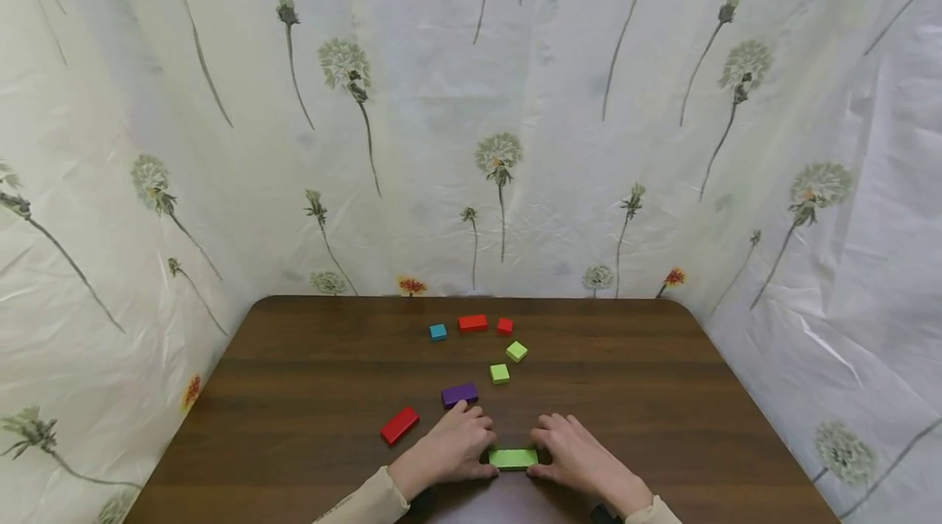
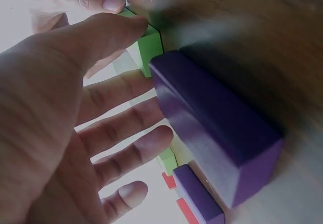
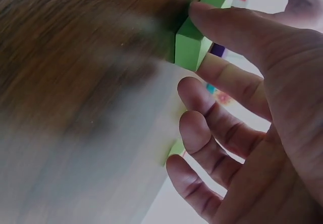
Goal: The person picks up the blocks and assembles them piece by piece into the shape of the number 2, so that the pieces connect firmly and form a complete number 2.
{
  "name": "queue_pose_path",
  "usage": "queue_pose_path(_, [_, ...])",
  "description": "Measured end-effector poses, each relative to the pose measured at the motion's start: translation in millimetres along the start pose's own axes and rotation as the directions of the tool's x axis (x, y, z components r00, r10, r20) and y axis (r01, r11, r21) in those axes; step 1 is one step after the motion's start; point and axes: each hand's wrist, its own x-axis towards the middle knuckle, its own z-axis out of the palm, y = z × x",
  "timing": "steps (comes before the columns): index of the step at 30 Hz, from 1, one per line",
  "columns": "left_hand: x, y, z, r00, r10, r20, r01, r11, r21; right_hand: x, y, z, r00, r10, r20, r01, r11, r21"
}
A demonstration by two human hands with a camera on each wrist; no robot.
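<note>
A long green block lies near the front of the table, between the two hands. My left hand pinches its left end with thumb and index finger. The thumb and index finger of my right hand pinch the right end. In both wrist views the other fingers stay spread and loosely bent, off the green block. Close to the left hand's fingertips in the left wrist view stands a large purple block; the left hand and arm hide it in the head view. Another purple block lies just beyond the left fingers.
A red block lies left of the left hand. Farther back are two small light green blocks, a blue block, a long red block and a small red block. Flower-printed curtains surround the brown table.
</note>
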Motion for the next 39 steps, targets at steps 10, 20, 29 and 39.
queue_pose_path(10, [-6.5,-4.7,-1.1,1.0,-0.02,0.019,0.02,1.0,-0.002,4.7,-1.0,0.9,1.0,-0.001,-0.006,0.001,1.0,0.004])
queue_pose_path(20, [-11.5,-4.7,-1.8,0.999,-0.035,0.029,0.036,0.999,-0.035,7.9,-5.5,-0.8,1.0,-0.007,0.007,0.007,1.0,0.023])
queue_pose_path(29, [-19.7,-6.6,-3.4,0.999,-0.029,0.014,0.031,0.992,-0.123,11.8,-7.0,2.4,0.999,-0.006,0.035,0.004,0.999,0.049])
queue_pose_path(39, [-22.1,-9.2,-1.3,1.0,-0.013,0.013,0.015,0.983,-0.181,15.4,-8.4,5.0,0.999,-0.023,0.023,0.022,0.999,0.039])
